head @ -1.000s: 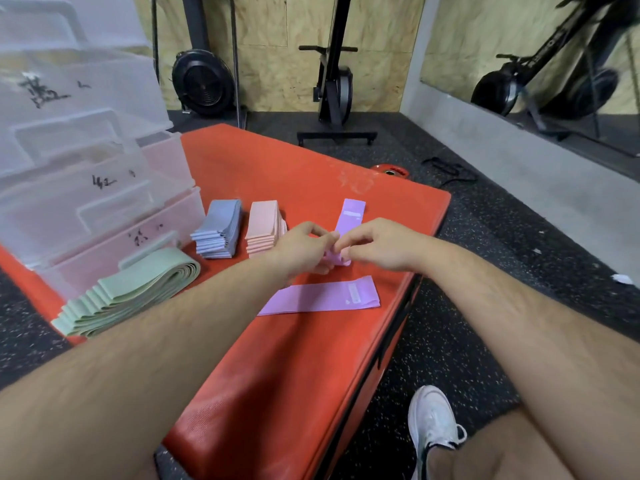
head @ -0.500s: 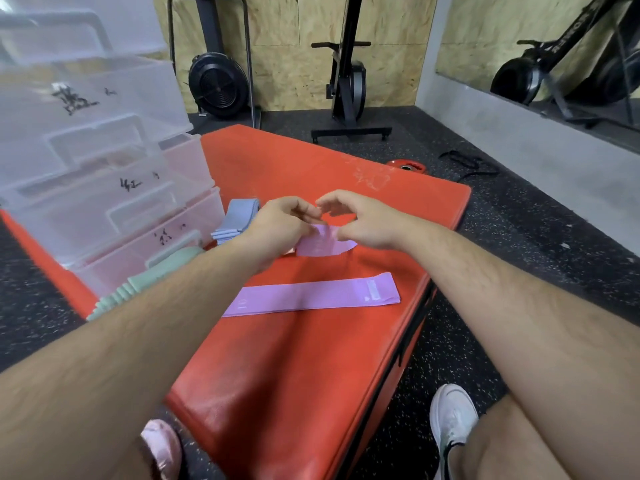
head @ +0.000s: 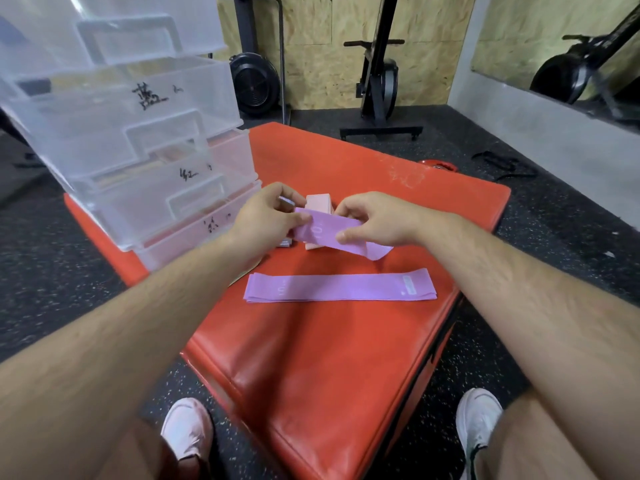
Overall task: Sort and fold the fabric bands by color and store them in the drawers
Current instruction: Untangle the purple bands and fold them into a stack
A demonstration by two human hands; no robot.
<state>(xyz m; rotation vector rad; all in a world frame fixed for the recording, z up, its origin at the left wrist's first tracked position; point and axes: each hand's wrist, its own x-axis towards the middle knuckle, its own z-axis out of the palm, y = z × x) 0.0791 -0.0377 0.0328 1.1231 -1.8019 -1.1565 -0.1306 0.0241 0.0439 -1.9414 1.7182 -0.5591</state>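
While both hands pinch it, the purple band (head: pixel 332 233) gets folded.
Left hand (head: pixel 266 220) and right hand (head: pixel 377 220) should, I judge, align edges squarely.

Head-height view, forward and downward

matt cloth band (head: pixel 341 288), glossy vinyl pad (head: pixel 329 358), clear plastic drawers (head: pixel 138 140)

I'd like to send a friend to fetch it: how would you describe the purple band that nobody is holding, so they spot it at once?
Find the big red padded mat with clear plastic drawers stacked on its left. Nearer the person than both hands, a purple band lies flat and stretched full length across the mat. Unlike the other purple band, held up in both hands, this one lies untouched.
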